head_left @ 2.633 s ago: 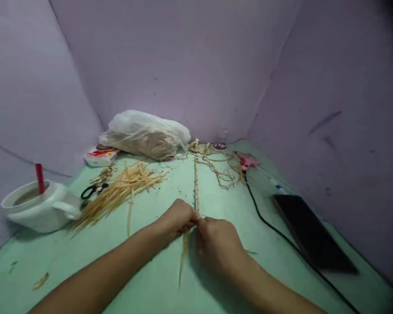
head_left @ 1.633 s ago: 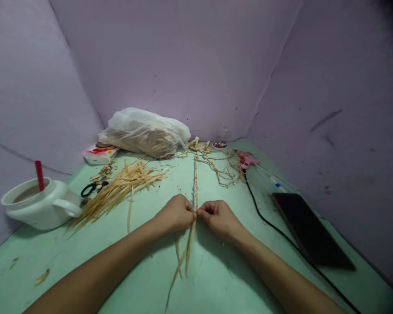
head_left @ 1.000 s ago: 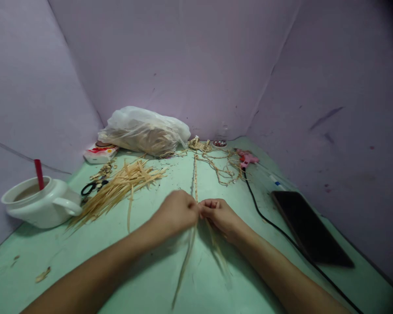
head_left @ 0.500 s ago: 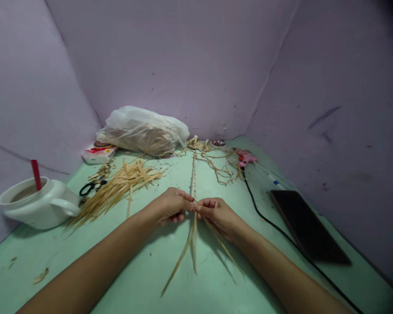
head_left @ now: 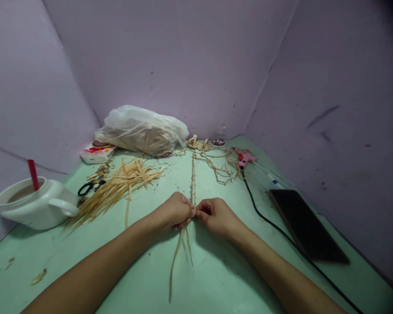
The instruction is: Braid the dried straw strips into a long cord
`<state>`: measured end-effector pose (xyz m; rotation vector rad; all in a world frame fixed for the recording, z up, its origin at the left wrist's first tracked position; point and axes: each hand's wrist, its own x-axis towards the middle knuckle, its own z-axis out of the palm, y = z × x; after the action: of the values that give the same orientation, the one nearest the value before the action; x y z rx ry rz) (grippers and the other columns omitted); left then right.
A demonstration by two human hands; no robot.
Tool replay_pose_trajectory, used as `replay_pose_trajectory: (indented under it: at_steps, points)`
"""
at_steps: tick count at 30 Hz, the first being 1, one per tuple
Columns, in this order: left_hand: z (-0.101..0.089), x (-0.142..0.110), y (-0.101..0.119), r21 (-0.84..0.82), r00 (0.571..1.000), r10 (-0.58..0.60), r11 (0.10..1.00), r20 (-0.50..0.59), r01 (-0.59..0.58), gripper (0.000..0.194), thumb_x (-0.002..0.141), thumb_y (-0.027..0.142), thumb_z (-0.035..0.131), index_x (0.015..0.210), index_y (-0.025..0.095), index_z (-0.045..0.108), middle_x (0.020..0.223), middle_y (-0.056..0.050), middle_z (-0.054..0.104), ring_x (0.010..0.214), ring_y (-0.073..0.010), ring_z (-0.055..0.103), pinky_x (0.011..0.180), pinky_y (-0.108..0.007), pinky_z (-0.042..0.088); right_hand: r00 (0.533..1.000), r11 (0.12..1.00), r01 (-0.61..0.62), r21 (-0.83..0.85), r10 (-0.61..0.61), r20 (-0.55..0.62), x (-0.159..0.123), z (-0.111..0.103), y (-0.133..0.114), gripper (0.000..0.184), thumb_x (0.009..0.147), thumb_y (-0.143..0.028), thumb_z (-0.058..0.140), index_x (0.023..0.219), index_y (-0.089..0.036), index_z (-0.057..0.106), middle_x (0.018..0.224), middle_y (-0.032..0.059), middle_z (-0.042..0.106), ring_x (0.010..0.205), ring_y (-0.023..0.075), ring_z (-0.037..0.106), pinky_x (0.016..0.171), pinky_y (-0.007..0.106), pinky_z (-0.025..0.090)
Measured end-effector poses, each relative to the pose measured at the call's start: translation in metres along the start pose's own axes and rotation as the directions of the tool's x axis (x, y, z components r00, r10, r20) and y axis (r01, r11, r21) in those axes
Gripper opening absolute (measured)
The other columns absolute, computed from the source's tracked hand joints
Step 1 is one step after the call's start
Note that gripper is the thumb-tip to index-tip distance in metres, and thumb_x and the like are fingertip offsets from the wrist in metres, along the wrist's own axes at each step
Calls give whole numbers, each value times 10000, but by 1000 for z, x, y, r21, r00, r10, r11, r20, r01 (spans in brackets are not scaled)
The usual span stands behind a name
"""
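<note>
A narrow braid of pale dried-leaf strips [head_left: 194, 181] runs straight away from me along the middle of the green table. At its near end my left hand [head_left: 178, 210] and my right hand [head_left: 214, 215] meet, fingertips pinched on the strips. Loose strip ends [head_left: 177, 261] hang toward me from below my left hand. Beneath my right hand no loose end shows clearly. The exact crossing of the strips is hidden by my fingers. To the left lies a pile of loose flat strips [head_left: 121, 187], beside black-handled scissors [head_left: 86, 188].
At left stands a white cup [head_left: 57, 203] holding a red-handled thing. A plastic bag [head_left: 140, 128] and a small box [head_left: 98, 155] sit at the back. Thin cord [head_left: 219, 174] lies tangled near a pink glue gun [head_left: 245, 157]. Its black cable [head_left: 271, 223] passes a phone [head_left: 309, 226].
My left hand has turned over and closed further round the strips. The loose ends, earlier spread out on both sides, now gather below it. Both hands stay at the braid's near end.
</note>
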<state>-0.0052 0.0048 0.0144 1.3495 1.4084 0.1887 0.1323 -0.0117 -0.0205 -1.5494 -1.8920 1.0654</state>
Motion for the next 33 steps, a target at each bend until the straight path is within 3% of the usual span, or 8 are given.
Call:
replay_pose_trajectory:
  at_steps: [4, 9, 16, 20, 25, 29, 31, 33]
  points:
    - [5, 11, -8, 179, 978, 140, 978, -154, -112, 123, 505, 66, 440, 412, 144, 424, 322, 56, 272, 353, -50, 240, 381, -212, 150, 989, 933, 112, -342, -139, -54, -10, 1, -8, 181, 717, -158, 446, 713, -142, 627, 650, 48, 621, 558, 113, 486, 509, 217, 284]
    - [9, 19, -16, 72, 972, 174, 984, -156, -165, 128, 478, 70, 417, 388, 152, 377, 349, 59, 245, 379, -47, 217, 392, -219, 140, 982, 831, 124, -542, -181, -52, -17, 0, -15, 191, 718, -158, 442, 721, -163, 633, 694, 58, 622, 610, 132, 530, 527, 233, 276]
    - [12, 1, 0, -162, 996, -2, 987, -90, -13, 173, 492, 99, 422, 382, 179, 313, 296, 63, 224, 301, -41, 181, 349, -216, 95, 981, 794, 38, -607, -146, -128, -25, 1, -25, 180, 711, -223, 469, 644, -172, 628, 633, 53, 613, 547, 132, 518, 482, 263, 212]
    - [11, 6, -6, -284, 999, -32, 958, -35, 21, 117, 475, 100, 425, 410, 167, 354, 314, 65, 262, 284, -32, 180, 337, -206, 77, 983, 729, 105, -676, -180, -41, -29, 9, -27, 202, 727, -204, 446, 747, -167, 644, 652, 67, 622, 518, 133, 515, 466, 276, 169]
    - [9, 8, -11, -309, 999, 40, 950, -3, -39, 55, 463, 100, 421, 442, 151, 424, 316, 70, 269, 284, -30, 178, 325, -198, 78, 975, 643, 202, -739, -204, 90, -29, 15, -26, 276, 697, -81, 431, 881, -119, 633, 699, 99, 633, 517, 137, 517, 459, 275, 173]
    - [7, 6, -10, -237, 996, 86, 967, -23, -89, 60, 472, 101, 449, 442, 149, 428, 306, 71, 271, 285, -29, 189, 322, -198, 90, 955, 736, 266, -623, -289, 66, -29, -1, -26, 186, 723, -207, 486, 787, -147, 650, 650, 71, 635, 515, 135, 508, 469, 261, 219]
    - [4, 7, -11, -243, 992, 123, 963, 13, -116, 53, 489, 127, 486, 460, 144, 445, 328, 70, 296, 292, -26, 197, 322, -196, 98, 955, 862, 220, -457, -287, -81, -25, -13, -24, 215, 731, -328, 503, 695, -172, 647, 622, 47, 628, 536, 129, 508, 496, 248, 269]
    - [2, 8, -12, -239, 989, 137, 963, 51, -121, 43, 506, 164, 505, 490, 141, 472, 344, 70, 313, 290, -29, 195, 318, -199, 91, 941, 966, 123, -227, -186, -283, -17, -22, -18, 263, 748, -371, 477, 696, -166, 634, 632, 43, 621, 568, 125, 508, 524, 236, 312]
